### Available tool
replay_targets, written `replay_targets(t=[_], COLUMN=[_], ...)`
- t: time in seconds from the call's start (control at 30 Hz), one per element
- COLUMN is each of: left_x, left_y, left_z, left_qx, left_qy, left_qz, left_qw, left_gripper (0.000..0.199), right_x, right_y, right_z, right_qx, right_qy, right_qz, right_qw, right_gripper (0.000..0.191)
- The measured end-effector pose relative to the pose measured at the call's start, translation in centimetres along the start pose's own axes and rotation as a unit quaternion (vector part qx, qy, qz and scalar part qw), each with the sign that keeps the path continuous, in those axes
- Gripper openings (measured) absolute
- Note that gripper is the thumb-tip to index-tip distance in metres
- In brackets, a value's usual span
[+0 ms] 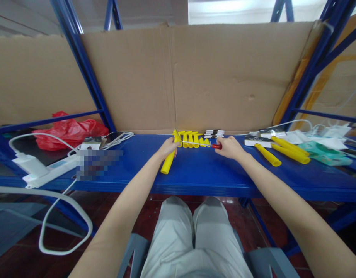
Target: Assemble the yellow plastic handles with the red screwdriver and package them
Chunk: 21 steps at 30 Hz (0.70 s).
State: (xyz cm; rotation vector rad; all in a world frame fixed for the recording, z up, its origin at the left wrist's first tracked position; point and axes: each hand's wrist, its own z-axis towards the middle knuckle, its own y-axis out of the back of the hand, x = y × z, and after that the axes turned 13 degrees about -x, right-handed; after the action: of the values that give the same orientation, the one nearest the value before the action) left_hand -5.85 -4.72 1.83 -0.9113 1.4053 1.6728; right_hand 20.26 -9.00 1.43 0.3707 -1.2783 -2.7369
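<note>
From where I stand, the work looks to be partway through, with one piece in hand and plenty of others lying about. The person's left hand (167, 146) is closed around a yellow handle (167, 164), its tube end slanting down toward the front of the blue shelf (201, 172). The right hand (230, 148) has its fingers wrapped round the red grip of a screwdriver (217, 146), whose thin shaft runs across to the left hand; I can't tell whether the tip touches the yellow piece or sits in it. Just behind that shaft lies a row of small yellow parts (189, 139), out of either hand, and beside them a little stack of black-and-white pieces (214, 133). Over past the right hand rest some longer yellow tubes (291, 152), near a white box (257, 141) and a green plastic bag (325, 153). Whether those are finished or waiting, I can't say from here. Nor can I make out what, if anything, is done on the held one. Off to the left sit a red bag (72, 132) and a white power strip (51, 170).
</note>
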Motion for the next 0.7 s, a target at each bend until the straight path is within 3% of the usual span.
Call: replay_targets(t=[0.4, 0.57, 0.7], left_x=[0.09, 0.02, -0.07], left_y=[0.02, 0.0, 0.02], left_z=[0.19, 0.1, -0.04], left_qx=[-0.007, -0.008, -0.007], left_qy=[-0.002, -0.001, -0.005], left_qz=[0.007, 0.002, 0.002], left_qw=[1.0, 1.0, 1.0], left_gripper=[0.036, 0.036, 0.035], right_x=[-0.23, 0.06, 0.18], right_y=[-0.01, -0.01, 0.39], right_z=[-0.17, -0.04, -0.13], right_qx=[-0.019, 0.025, 0.02], right_qy=[0.027, -0.018, -0.015], right_qz=[0.023, -0.005, 0.007], right_qw=[0.999, 1.0, 1.0], right_gripper=[0.019, 0.022, 0.024])
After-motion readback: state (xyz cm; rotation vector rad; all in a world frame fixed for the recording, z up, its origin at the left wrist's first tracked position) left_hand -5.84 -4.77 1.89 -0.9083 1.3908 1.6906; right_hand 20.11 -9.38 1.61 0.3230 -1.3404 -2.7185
